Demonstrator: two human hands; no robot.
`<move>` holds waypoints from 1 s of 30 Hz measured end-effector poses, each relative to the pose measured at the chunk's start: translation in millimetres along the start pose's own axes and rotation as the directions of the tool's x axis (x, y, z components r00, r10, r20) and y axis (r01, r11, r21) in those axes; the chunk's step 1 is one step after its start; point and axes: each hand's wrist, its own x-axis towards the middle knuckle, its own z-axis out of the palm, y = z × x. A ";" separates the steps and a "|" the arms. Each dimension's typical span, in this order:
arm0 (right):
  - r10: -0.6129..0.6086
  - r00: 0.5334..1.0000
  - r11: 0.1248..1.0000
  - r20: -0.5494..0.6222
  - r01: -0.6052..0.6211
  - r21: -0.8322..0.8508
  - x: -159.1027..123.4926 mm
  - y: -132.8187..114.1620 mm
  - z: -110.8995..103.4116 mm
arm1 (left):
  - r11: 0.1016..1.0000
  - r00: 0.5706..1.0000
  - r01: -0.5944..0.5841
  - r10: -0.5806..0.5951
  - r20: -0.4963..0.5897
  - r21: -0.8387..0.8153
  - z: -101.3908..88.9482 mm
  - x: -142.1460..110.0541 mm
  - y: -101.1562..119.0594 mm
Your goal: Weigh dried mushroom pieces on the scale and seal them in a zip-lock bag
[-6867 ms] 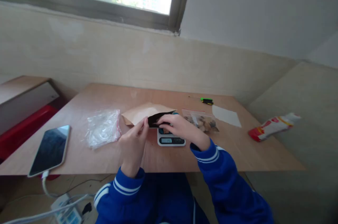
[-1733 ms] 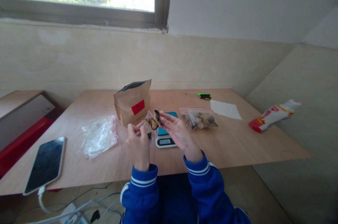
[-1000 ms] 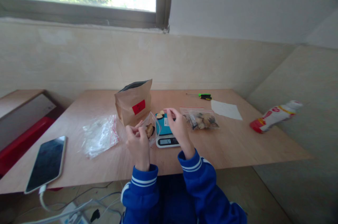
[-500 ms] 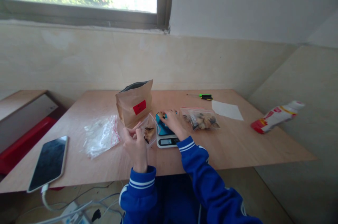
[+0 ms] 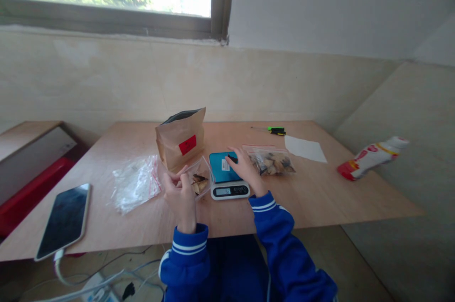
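My left hand [image 5: 178, 193] pinches the edge of a small clear zip bag [image 5: 206, 174], whose mouth faces the scale. Brown and dark dried pieces [image 5: 199, 183], like dried mushroom, lie inside it. Beside the bag stands a white kitchen scale [image 5: 230, 191] with a blue-green top plate [image 5: 217, 167] bearing a white label. Over the plate's right side, my right hand [image 5: 245, 167] has its thumb and fingers closed about a small dark dried piece [image 5: 232, 159]. The scale's display is lit, but its digits are too small to read.
Behind the small bag stands an open brown paper pouch [image 5: 177, 143]. Empty zip bags [image 5: 135, 183] and a charging tablet [image 5: 66, 219] lie left. Rightward are a filled zip bag [image 5: 275, 163], screwdrivers [image 5: 277, 130], white paper [image 5: 305, 148] and a leaning bottle [image 5: 371, 157].
My right hand has moved right across the scale, and the brown pieces have gone from its plate, now mostly bare. More pieces show in the small bag, which my left hand still holds.
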 end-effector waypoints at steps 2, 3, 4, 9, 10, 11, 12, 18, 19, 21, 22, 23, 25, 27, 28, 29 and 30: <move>0.033 0.999 0.993 0.029 -0.030 -0.111 -1.1 14.9 8.7 | 1.000 1.000 -0.007 0.007 0.004 -0.023 -0.1 0.3 -0.3; 0.045 0.999 0.991 0.030 -0.041 -0.127 -2.4 19.3 11.8 | 1.000 1.000 -0.005 0.005 0.004 -0.026 0.0 0.3 -0.7; 0.055 0.998 0.990 0.022 -0.051 -0.135 -3.8 22.0 13.8 | 1.000 1.000 0.001 0.000 0.007 -0.021 0.1 0.3 -1.0; 0.070 0.997 0.983 -0.026 -0.074 -0.167 -4.2 16.2 8.7 | 0.999 0.999 0.030 -0.030 0.014 0.037 0.3 -0.5 -1.3; 0.063 0.997 0.986 -0.035 -0.067 -0.156 -3.2 11.7 5.1 | 0.999 1.000 0.027 -0.028 0.015 0.040 0.4 -0.7 -0.8; 0.045 0.998 0.992 -0.043 -0.050 -0.118 -2.2 5.8 0.9 | 0.999 1.000 0.022 -0.023 0.016 0.038 0.5 -1.0 -0.4; 0.016 0.999 0.998 -0.049 -0.019 -0.053 -1.6 -1.4 -3.9 | 0.999 1.000 0.017 -0.017 0.018 0.033 0.8 -1.2 0.1; -0.235 0.969 0.893 0.070 0.187 0.409 -6.5 -44.5 -26.2 | 0.998 0.998 0.048 -0.046 0.038 -0.040 4.0 -1.7 -1.7; -0.223 0.972 0.886 0.078 0.169 0.432 -8.1 -45.7 -26.0 | 0.996 0.997 0.060 -0.057 0.043 -0.066 4.4 -1.6 -2.8; -0.164 0.984 0.884 0.068 0.116 0.452 -11.7 -41.9 -21.8 | 0.984 0.995 0.086 -0.078 0.062 -0.153 4.6 -1.4 -4.5; -0.139 0.988 0.881 0.069 0.092 0.464 -13.9 -38.0 -18.6 | 0.972 0.993 0.103 -0.088 0.080 -0.211 4.3 -1.4 -4.6; -0.126 0.989 0.873 0.081 0.071 0.483 -16.4 -34.0 -15.5 | 0.954 0.989 0.126 -0.099 0.111 -0.273 3.5 -1.4 -4.0; -0.133 0.982 0.839 0.135 0.039 0.543 -22.4 -28.1 -11.5 | 0.898 0.971 0.198 -0.125 0.203 -0.394 0.9 -1.3 -0.5; -0.182 0.964 0.793 0.194 0.027 0.609 -28.9 -27.2 -12.2 | 0.829 0.934 0.298 -0.150 0.325 -0.473 -2.9 -0.5 5.3; -0.206 0.955 0.769 0.212 0.024 0.639 -31.8 -28.4 -14.3 | 0.796 0.908 0.348 -0.155 0.388 -0.495 -4.8 0.3 8.4; -0.222 0.950 0.746 0.219 0.021 0.666 -34.4 -30.3 -17.1 | 0.769 0.881 0.392 -0.154 0.448 -0.505 -6.6 1.4 11.3; -0.227 0.950 0.725 0.215 0.018 0.689 -36.4 -32.4 -20.3 | 0.751 0.850 0.429 -0.149 0.505 -0.502 -8.0 2.9 13.9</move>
